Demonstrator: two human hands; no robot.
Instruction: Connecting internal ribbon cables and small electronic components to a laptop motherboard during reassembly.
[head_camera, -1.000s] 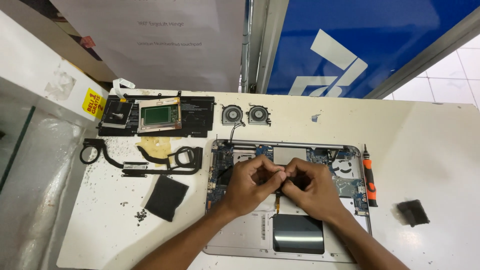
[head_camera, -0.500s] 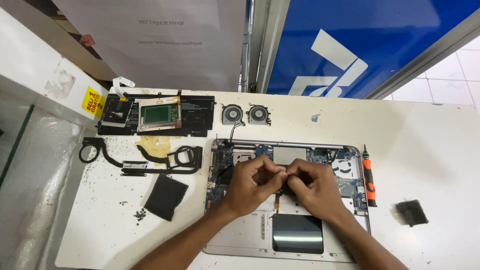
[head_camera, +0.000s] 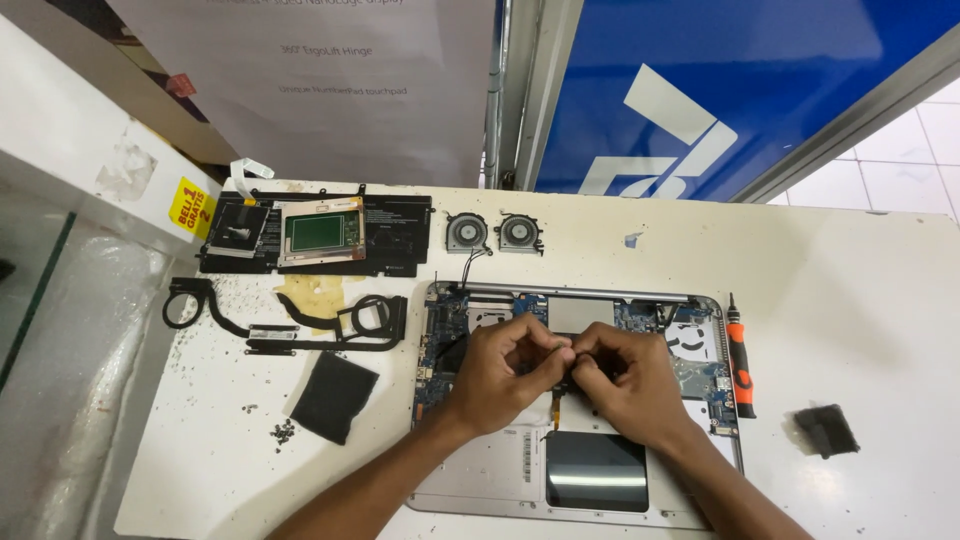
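Screwdriver (head_camera: 740, 355) right of opened laptop (head_camera: 690, 310), two fans (head_camera: 493, 233) behind it.

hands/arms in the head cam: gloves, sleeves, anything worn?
Both are bare. The left hand and right hand wear no gloves, and no ring shows on the visible fingers. Both forearms enter from the bottom edge uncovered, with no sleeve, watch or wrist strap in view. No cables or markings on either. Fingernails look short, though they are too small to judge well.
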